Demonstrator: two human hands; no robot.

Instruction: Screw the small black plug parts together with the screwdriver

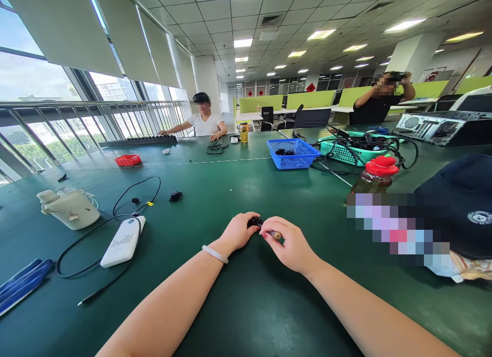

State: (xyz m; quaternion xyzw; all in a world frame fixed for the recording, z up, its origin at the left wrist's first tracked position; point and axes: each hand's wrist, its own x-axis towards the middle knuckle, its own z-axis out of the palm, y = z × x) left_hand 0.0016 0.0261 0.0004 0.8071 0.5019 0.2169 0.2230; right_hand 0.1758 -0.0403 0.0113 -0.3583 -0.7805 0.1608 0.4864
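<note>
Green table (238, 305) underneath, white device (123, 240) lying near left. Centre, close in: left hand (240, 231) curled shut around small black part (254, 222); right hand (290, 244) pinching slim tool (275, 235), tip against it. Best kept steady, wrists resting low, part gripped firmly, tool pressed gently.

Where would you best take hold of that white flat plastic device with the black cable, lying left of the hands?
Probably across the middle of the white flat plastic device, pinching its two long edges from above. It lies flat on the green table, slanting away, and its slim body looks narrow enough for that. Stay clear of the far end, where the black cable joins and loops around.
</note>
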